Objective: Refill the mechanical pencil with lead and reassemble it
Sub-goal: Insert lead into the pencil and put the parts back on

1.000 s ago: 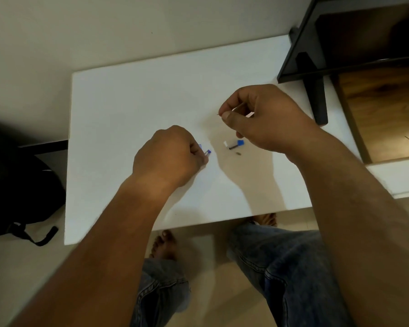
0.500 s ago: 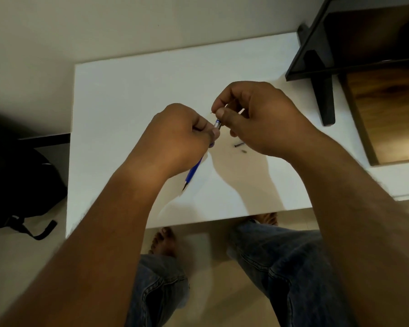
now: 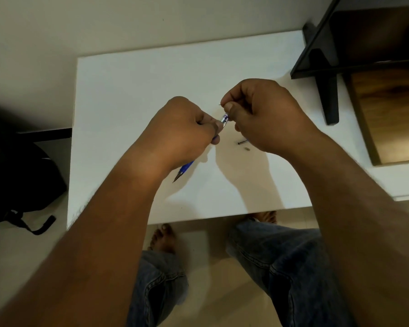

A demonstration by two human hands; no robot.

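Observation:
My left hand point(image 3: 184, 128) grips the blue mechanical pencil point(image 3: 185, 167) above the white table point(image 3: 132, 95). Its dark tip points down toward me and its open rear end point(image 3: 224, 119) sticks up between the hands. My right hand point(image 3: 262, 109) pinches a thin dark lead point(image 3: 220, 105) between thumb and forefinger, right at the pencil's rear opening. A small dark pin-like part point(image 3: 242, 142) and a tiny brownish piece point(image 3: 246, 149) lie on the table just under my right hand. Most of the pencil body is hidden in my left fist.
A black monitor stand point(image 3: 328, 95) rests on the table's right side, beside a wooden panel point(image 3: 387, 114). A black bag point(image 3: 17, 185) lies on the floor at the left. My jeans-clad legs and bare feet show below the table's near edge.
My left hand has lifted the pencil off the table and brought its rear end up to my right hand. The blue-and-white cap piece seen earlier is now out of sight.

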